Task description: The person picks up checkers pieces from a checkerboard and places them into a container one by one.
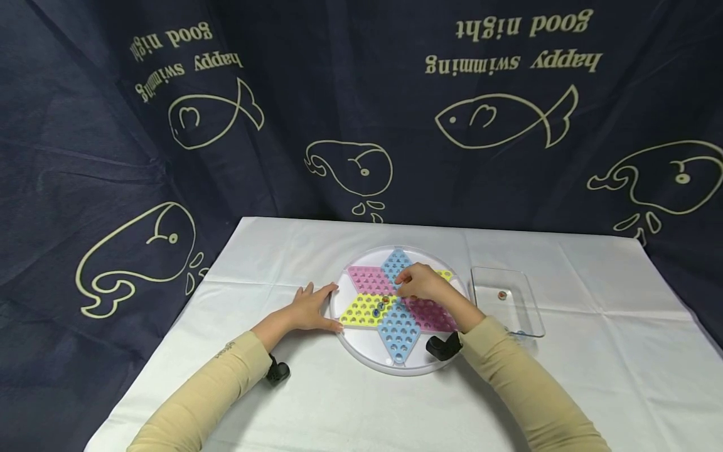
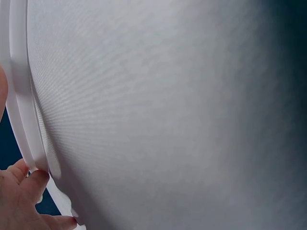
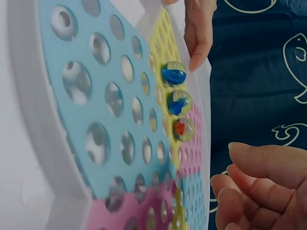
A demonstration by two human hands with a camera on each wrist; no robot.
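In the head view a round white Chinese checkers board (image 1: 361, 351) bears a star of blue, pink and yellow sections with holes. A red-orange marble (image 1: 386, 300) and two blue marbles (image 1: 376, 312) sit in a row on the yellow section; the right wrist view shows the red marble (image 3: 183, 129) nearest the pink area. My left hand (image 1: 307, 309) rests at the board's left rim (image 2: 21, 96), fingers spread. Over the board's centre hovers my right hand (image 1: 422, 282), thumb and bent fingers (image 3: 230, 179) close together. Whether a marble is between them is hidden.
A clear plastic box (image 1: 516, 314) stands right of the board, with a reddish marble (image 1: 502, 295) inside and a bluish marble (image 1: 521, 333) at its near edge. White cloth (image 1: 271, 251) covers the table. A dark printed curtain (image 1: 339, 75) hangs behind.
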